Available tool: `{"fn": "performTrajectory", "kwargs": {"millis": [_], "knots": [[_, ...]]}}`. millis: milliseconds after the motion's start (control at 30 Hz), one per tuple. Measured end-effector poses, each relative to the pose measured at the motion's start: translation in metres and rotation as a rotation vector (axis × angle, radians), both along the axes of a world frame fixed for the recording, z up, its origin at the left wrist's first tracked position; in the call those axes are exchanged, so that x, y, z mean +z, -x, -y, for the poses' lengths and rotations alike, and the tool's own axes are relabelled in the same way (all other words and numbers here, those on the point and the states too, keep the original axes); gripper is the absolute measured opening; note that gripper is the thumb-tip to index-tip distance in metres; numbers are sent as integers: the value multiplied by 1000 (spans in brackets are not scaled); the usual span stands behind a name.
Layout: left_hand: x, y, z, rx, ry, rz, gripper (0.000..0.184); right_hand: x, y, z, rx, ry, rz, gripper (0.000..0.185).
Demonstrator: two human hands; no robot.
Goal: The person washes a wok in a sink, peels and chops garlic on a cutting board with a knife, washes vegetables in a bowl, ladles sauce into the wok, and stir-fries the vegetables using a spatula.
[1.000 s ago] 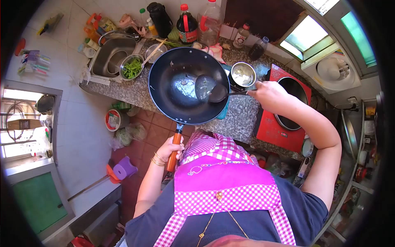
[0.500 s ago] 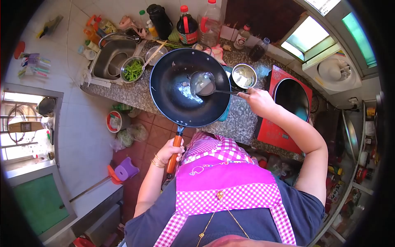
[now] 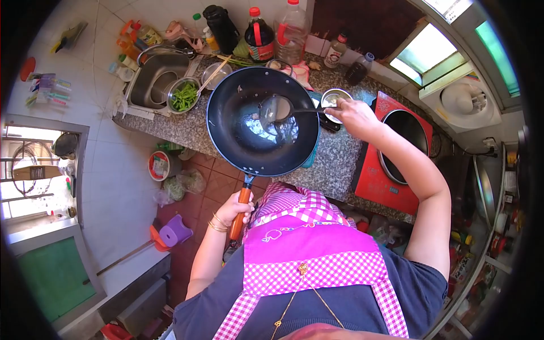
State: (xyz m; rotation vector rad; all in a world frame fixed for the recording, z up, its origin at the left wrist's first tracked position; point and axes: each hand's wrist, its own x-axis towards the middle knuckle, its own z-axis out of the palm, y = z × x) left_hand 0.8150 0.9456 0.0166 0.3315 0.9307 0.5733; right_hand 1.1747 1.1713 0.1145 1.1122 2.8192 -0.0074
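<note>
- Left hand [image 3: 236, 209] has its fingers wrapped tight around the orange-brown wooden handle [image 3: 235, 228] of a big round black wok with a blue rim [image 3: 243, 133].
- The wok's out in front of the apron, over the speckled grey stone counter [image 3: 335, 164]. Can't tell if its base is resting on anything.
- Right hand [image 3: 354, 118] has its fingers closed on the thin dark handle of a round-headed black ladle [image 3: 279, 109]. Ladle head's inside the wok, can't tell if it's touching the surface.
- That same hand partly covers a small round shiny metal bowl [image 3: 324, 97], just right of the wok.
- Flat red cooker with a round black top [image 3: 371, 170] is further right.
- Metal bowl of chopped green veg [image 3: 195, 101] sits left, beside the steel sink [image 3: 164, 59].
</note>
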Motion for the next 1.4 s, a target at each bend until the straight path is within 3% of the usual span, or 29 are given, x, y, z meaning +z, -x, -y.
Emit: {"fn": "performTrajectory", "kwargs": {"millis": [133,733,1000,1400], "knots": [[-4,1,2,-8,-12,6,26,-5,-1,-22,129,-50,-71,36],[-3,-1,3,21,0,28,27,0,31,-32,242,-138,-100,41],[-9,1,5,33,5,64,27,-26,-10,17,-7,57,-121,41],[-4,-4,5,22,25,71,26,-70,49,113,-283,150,-272,46]]}}
